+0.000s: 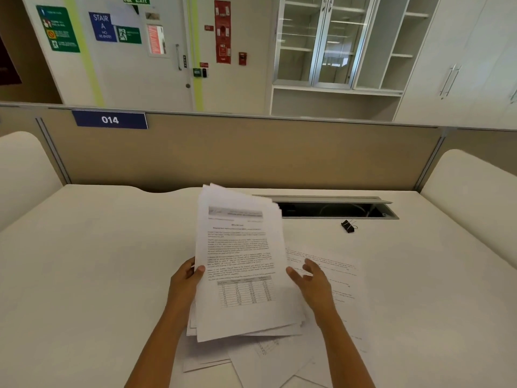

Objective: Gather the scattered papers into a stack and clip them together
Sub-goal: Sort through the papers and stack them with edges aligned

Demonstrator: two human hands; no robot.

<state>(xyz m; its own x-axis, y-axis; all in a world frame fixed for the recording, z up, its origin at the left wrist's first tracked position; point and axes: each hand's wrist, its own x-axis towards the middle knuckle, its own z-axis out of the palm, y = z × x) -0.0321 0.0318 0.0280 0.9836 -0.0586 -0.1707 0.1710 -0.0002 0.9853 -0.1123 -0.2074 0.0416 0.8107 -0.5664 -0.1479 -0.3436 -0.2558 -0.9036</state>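
Note:
A loose stack of printed papers (240,259) is held tilted above the white desk (92,270), its top sheet showing text and a table. My left hand (184,281) grips the stack's left edge, thumb on the front. My right hand (313,281) is at the stack's right edge with fingers spread, touching or just off the paper. More sheets lie flat on the desk: one to the right (333,270) and several under the stack near the front edge (265,359). A black binder clip (347,226) rests on the desk at the back right, apart from both hands.
An open cable slot (333,209) runs along the back of the desk behind the clip. A beige partition (251,152) labelled 014 closes the far side. White rounded panels stand at the left (22,169) and right (472,186).

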